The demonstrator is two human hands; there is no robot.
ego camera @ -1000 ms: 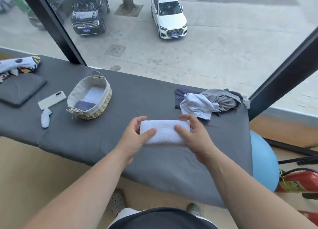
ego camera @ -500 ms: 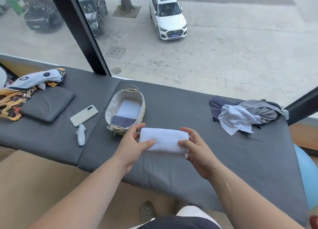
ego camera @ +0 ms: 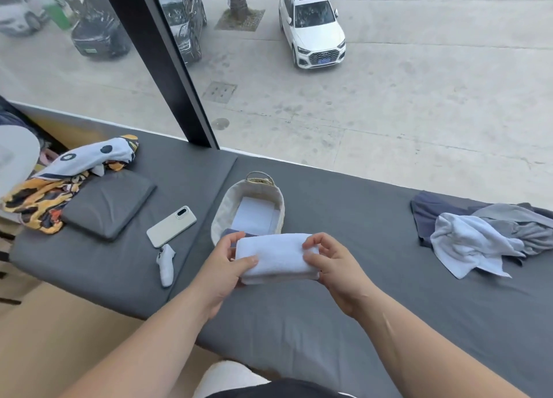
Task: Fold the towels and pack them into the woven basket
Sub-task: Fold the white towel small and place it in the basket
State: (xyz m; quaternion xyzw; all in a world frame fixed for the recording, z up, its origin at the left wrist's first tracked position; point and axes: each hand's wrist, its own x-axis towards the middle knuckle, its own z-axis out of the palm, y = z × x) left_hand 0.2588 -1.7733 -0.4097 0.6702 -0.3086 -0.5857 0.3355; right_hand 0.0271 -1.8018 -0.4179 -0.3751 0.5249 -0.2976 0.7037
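A folded white towel [ego camera: 276, 255] hangs between my hands just above the grey padded bench [ego camera: 359, 308]. My left hand [ego camera: 223, 267] grips its left end, thumb on top. My right hand [ego camera: 332, 266] pinches its right end. Directly behind the towel stands the woven basket [ego camera: 278, 201], with a folded white towel [ego camera: 254, 215] and a dark folded towel [ego camera: 232, 233] inside it; its near rim is hidden by the towel I hold. A heap of unfolded towels [ego camera: 478, 236], white, grey and navy, lies at the right of the bench.
A white phone [ego camera: 171, 226] and a small white controller [ego camera: 166, 264] lie left of the basket. Further left are a grey cushion [ego camera: 109, 203] and a patterned orange cloth [ego camera: 59, 182]. A black window post [ego camera: 167, 68] rises behind the bench.
Both hands have lifted the folded towel off the bench and carried it left until it is right in front of the basket. The view has swung left.
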